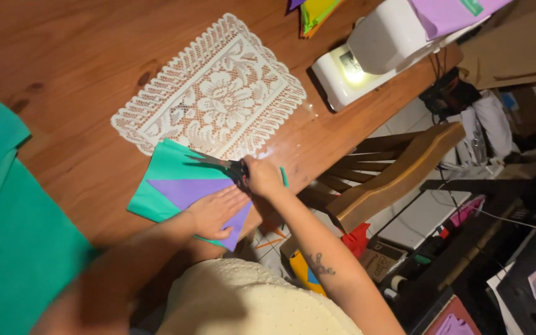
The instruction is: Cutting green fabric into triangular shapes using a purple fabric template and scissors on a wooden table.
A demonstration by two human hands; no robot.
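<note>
Seen from the head camera: at the near edge of a brown wooden table [82, 56], the left hand [215, 211] lies flat, fingers spread, pinning a green fabric piece [169, 167] with a purple triangle [190, 191]. The right hand [262, 177] grasps black-handled scissors [224, 164], blades over the green fabric, beside a white lace doily [215, 93].

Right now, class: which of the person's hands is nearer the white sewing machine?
The right hand, holding scissors, lies closer to the sewing machine. The left hand presses the purple felt, farther away.
</note>
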